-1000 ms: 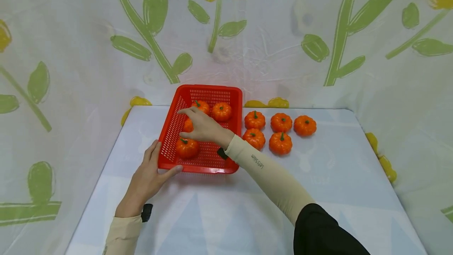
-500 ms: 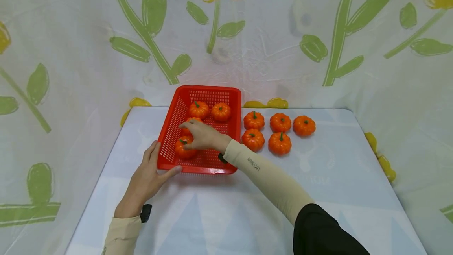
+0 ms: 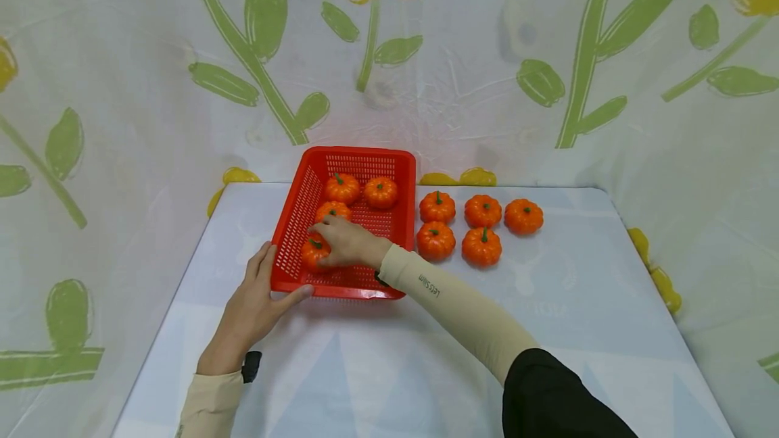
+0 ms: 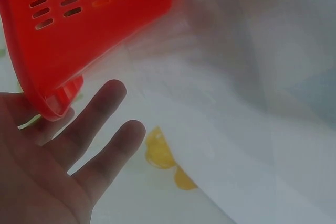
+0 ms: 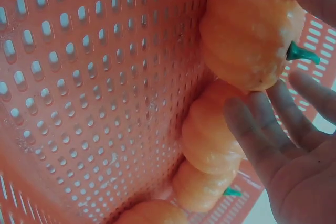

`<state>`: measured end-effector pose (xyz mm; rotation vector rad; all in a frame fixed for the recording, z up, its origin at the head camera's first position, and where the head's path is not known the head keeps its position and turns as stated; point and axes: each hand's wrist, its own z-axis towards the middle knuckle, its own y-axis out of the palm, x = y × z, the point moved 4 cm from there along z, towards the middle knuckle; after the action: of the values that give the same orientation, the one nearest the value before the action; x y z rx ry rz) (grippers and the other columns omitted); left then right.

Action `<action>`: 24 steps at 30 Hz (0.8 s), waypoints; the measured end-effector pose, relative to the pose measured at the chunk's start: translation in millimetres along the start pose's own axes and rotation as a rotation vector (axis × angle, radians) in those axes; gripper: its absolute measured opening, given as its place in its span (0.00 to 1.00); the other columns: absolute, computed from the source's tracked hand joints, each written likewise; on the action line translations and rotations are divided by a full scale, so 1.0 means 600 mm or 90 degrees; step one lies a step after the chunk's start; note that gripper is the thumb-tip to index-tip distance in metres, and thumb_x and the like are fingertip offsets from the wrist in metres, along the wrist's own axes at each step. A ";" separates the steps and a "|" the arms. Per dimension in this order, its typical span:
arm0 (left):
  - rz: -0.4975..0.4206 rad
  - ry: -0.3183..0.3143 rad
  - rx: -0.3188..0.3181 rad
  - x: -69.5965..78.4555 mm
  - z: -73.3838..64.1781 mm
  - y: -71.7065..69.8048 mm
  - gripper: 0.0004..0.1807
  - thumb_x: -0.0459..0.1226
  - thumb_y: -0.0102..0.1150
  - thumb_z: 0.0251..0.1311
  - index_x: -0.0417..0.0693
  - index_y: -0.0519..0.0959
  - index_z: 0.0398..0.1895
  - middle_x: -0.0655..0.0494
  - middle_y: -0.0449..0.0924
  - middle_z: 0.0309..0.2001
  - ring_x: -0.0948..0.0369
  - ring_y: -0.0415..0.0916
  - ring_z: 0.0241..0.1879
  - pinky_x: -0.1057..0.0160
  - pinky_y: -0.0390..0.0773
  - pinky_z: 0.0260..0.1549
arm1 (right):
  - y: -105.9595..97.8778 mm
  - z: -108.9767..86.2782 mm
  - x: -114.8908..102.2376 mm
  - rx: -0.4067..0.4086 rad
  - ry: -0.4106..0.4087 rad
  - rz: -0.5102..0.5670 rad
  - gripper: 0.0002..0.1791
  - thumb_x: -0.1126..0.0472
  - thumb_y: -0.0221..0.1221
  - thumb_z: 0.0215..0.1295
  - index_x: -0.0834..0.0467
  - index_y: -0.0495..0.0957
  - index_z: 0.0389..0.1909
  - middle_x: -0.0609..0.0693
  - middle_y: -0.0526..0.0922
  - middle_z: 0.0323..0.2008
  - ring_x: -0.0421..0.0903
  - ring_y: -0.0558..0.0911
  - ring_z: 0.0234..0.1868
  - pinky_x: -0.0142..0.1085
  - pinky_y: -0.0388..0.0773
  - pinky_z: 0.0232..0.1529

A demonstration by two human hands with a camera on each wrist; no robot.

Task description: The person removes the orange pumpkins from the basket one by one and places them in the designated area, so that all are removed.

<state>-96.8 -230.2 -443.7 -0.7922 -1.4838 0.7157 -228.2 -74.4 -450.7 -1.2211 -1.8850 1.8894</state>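
A red plastic basket (image 3: 359, 292) sits on the table with several small orange pumpkins inside. My left hand (image 3: 252, 309) rests against its near-left corner, thumb along the near rim and fingers along the left side. In the left wrist view, spread fingers (image 4: 102, 106) show beside the red rim. Inside the basket, my right hand (image 3: 351, 243) holds the nearest pumpkin (image 3: 312, 255) between thumb and fingertips. The right wrist view shows that pumpkin (image 5: 247, 30) with its green stem, thumb on one side and fingers on the other. Another pumpkin (image 3: 333, 209) lies just beyond the hand.
Two more pumpkins, one at the back left (image 3: 342, 188) and one at the back right (image 3: 381, 192), lie in the basket. Several loose pumpkins stand right of it, including a front one (image 3: 481, 247). A flower-printed curtain (image 3: 450, 86) hangs behind the table (image 3: 548, 330).
My right hand has moved down and towards the near side of the basket, from above the pumpkins onto the nearest one, its fingers closing in. My left hand stays at the basket corner.
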 end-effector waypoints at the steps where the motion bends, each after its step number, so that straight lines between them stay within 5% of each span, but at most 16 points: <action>1: -0.001 0.000 0.001 0.000 0.000 0.000 0.65 0.71 0.59 0.57 0.46 0.38 0.83 0.43 0.39 0.81 0.37 0.60 0.70 0.31 0.68 0.60 | 0.000 -0.001 -0.001 -0.002 0.000 -0.005 0.38 0.43 0.70 0.62 0.50 0.70 0.71 0.52 0.70 0.66 0.46 0.72 0.62 0.41 0.77 0.60; 7: -0.009 0.008 0.006 -0.001 0.000 0.001 0.64 0.70 0.60 0.57 0.47 0.39 0.83 0.44 0.40 0.81 0.37 0.61 0.70 0.32 0.68 0.60 | 0.002 -0.006 -0.006 -0.025 -0.002 -0.014 0.36 0.45 0.71 0.61 0.50 0.74 0.69 0.51 0.70 0.62 0.44 0.71 0.58 0.30 0.76 0.55; 24: -0.015 0.012 0.006 0.001 -0.004 -0.004 0.64 0.69 0.59 0.58 0.46 0.39 0.83 0.44 0.39 0.81 0.37 0.63 0.69 0.32 0.69 0.60 | 0.012 -0.004 -0.015 -0.061 -0.018 0.008 0.38 0.45 0.72 0.60 0.53 0.70 0.68 0.52 0.72 0.62 0.43 0.75 0.57 0.33 0.75 0.59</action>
<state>-94.7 -230.9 -441.4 -0.7705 -1.4697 0.6949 -218.1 -79.7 -453.2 -1.2430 -2.0082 1.8504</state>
